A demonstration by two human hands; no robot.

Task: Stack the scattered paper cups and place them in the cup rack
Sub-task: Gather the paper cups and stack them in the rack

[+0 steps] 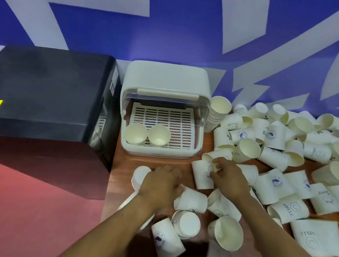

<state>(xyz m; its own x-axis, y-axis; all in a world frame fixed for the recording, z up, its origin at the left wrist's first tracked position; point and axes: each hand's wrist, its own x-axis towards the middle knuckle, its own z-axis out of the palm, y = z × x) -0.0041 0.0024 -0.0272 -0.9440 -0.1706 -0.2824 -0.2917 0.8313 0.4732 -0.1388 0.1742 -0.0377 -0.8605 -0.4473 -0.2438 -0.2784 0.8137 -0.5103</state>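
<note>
Many white paper cups [277, 140] lie scattered over the wooden table [121, 169], most on their sides. The white cup rack [165, 79] stands open at the back, with two cups or cup stacks [146, 135] upright at the front left of its slotted tray. A tall stack of cups [218, 110] leans beside the rack's right wall. My left hand [161, 182] rests over a lying cup [140, 175] in front of the rack. My right hand [229, 177] pinches the rim of an upside-down cup [202, 174] marked HELLO.
A large black box [41, 96] with a yellow label fills the left side, right beside the rack. A blue and white wall rises behind. More cups [187, 223] lie near the table's front edge between my forearms. Red floor shows at lower left.
</note>
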